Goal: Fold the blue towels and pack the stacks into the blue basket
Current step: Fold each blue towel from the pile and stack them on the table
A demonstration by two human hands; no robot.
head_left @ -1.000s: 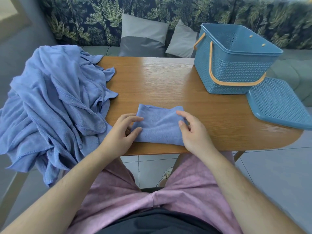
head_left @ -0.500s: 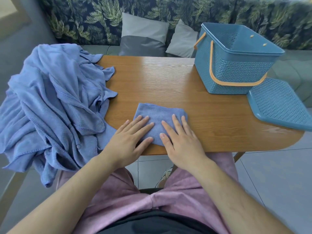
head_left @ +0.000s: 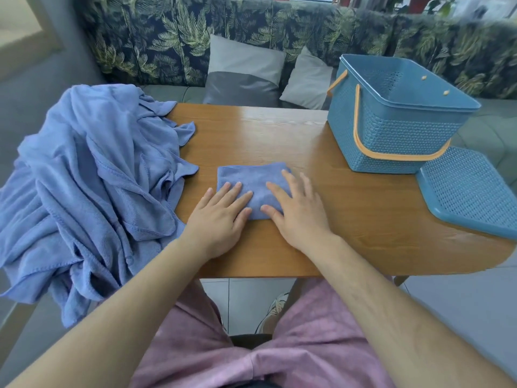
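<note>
Centre of frame: one folded towel (head_left: 251,177), a small blue rectangle, flat on the bench (head_left: 363,219). Left hand (head_left: 218,219) on its lower-left part, right hand (head_left: 296,217) on its right part. Fingers (head_left: 240,198) of both straight and spread, pressing down, gripping nothing. Looks like smoothing after a final fold.

Left of frame: large heap of unfolded towels (head_left: 84,186), draped over the bench's left end and hanging below its edge. Upper right: blue basket (head_left: 391,130), uncovered, orange handle dropped along its side. Lid (head_left: 470,191) lying just beside it at lower right, seemingly partly past the bench edge.

Progress, as a judgement: early. One towel folded; no stack in sight; nothing visible in the basket. Left to do: nearly all of the heap, then stacking and packing.

Hard to make out: count of towels in the heap, with layers running together. Basket floor hidden behind the near wall, so cannot rule out something lying low inside. Near edge of the folded towel covered by both hands; number of layers unreadable. Heap's far side hidden from view.
</note>
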